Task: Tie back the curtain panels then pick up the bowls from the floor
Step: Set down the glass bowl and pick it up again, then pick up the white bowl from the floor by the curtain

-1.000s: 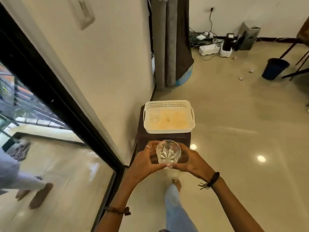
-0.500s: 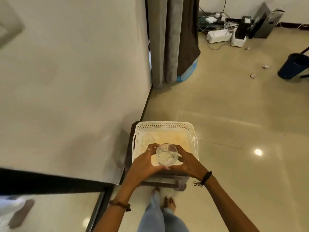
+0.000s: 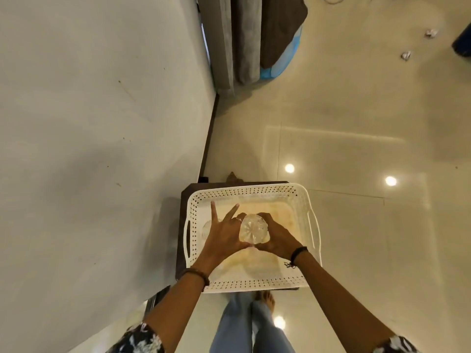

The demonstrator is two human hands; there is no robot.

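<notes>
The right hand [image 3: 276, 236] curled round a small cut-glass bowl [image 3: 253, 228], while the left hand [image 3: 224, 233] pressed against its other side with two fingers splayed straight out, more steadying than gripping. Both held the bowl just above the floor of a white perforated basket [image 3: 309, 207], which sat on a dark low worktop [image 3: 184, 197] against the wall [image 3: 102, 123]. The step in hand appeared to be the bowl-gathering part, at the point of setting one down; the next move probably called for lowering it gently and letting go without knocking the glass. The bowl was clear, with a star pattern cut into it. Another clear piece [image 3: 207, 229] seemed to lie under the left hand, hard to make out. Gathered curtain panels [image 3: 237, 39] hung beyond; whether they were tied was unclear.
</notes>
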